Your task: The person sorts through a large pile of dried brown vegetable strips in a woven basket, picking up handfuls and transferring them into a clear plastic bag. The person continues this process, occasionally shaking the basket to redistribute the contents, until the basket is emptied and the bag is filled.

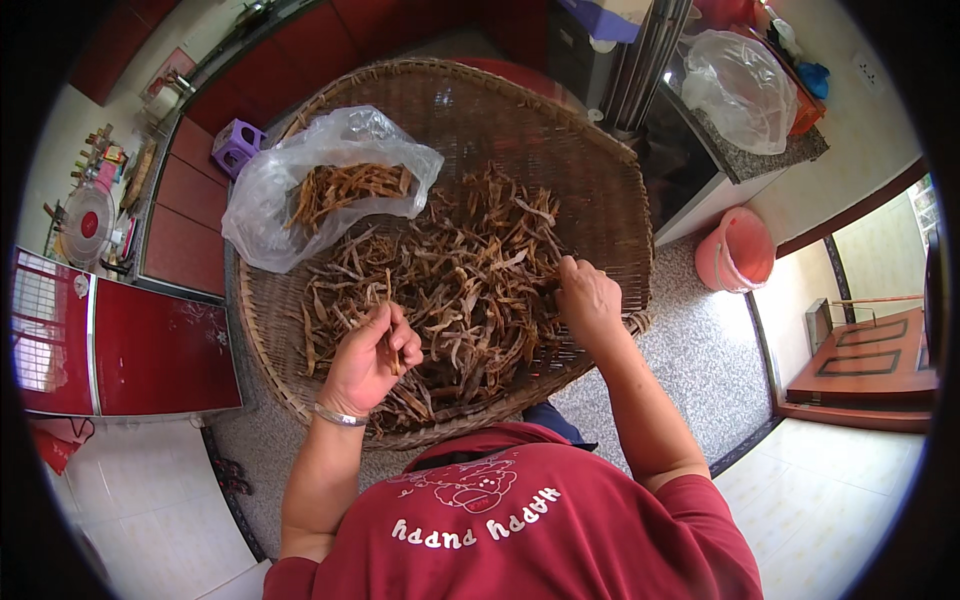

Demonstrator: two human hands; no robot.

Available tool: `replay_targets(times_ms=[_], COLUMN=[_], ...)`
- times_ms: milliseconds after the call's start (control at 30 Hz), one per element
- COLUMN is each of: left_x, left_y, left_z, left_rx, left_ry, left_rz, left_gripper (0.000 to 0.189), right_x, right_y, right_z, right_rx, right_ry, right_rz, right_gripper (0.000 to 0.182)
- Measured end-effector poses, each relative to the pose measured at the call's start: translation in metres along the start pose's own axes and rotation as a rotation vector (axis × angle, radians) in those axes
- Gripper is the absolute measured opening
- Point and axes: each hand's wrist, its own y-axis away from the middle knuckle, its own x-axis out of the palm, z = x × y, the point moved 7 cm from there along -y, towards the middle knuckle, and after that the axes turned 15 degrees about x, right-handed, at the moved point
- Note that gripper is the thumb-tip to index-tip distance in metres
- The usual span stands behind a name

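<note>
A wide round woven bamboo tray (592, 187) lies before me, with a heap of dried brown strips (465, 292) spread over its near and middle part. My left hand (375, 352) is raised above the heap's left side, gripping one dried strip (388, 285) that sticks up past the fingers. At the heap's right edge, my right hand (590, 300) is palm down with its fingers bent together. Its fingertips are partly hidden, so I cannot tell whether it holds a strip. A clear plastic bag (262, 202) rests open on the tray's left side, with more orange-brown strips (352, 187) inside.
A pink bucket (735, 251) stands on the speckled floor to the right, below a stone counter (772, 154) carrying another clear plastic bag (742, 90). A purple stool (238, 146) is beyond the tray's left rim. Red cabinets (184, 217) and a red refrigerator (161, 349) line the left.
</note>
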Motion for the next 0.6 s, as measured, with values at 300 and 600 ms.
replay_targets(times_ms=[300,600], left_x=[0.000,0.040], left_y=[0.004,-0.004], left_z=[0.006,0.020], left_rx=[-0.032,0.069], left_ry=[-0.069,-0.220], left_rz=[-0.018,-0.007], left_gripper=[0.017,0.041], right_x=[-0.045,-0.039], right_y=[-0.010,0.036], right_z=[-0.019,0.068], right_rx=[0.047,-0.117], right_ry=[-0.300,-0.912], right_rz=[-0.120,0.487], right_gripper=[0.014,0.013])
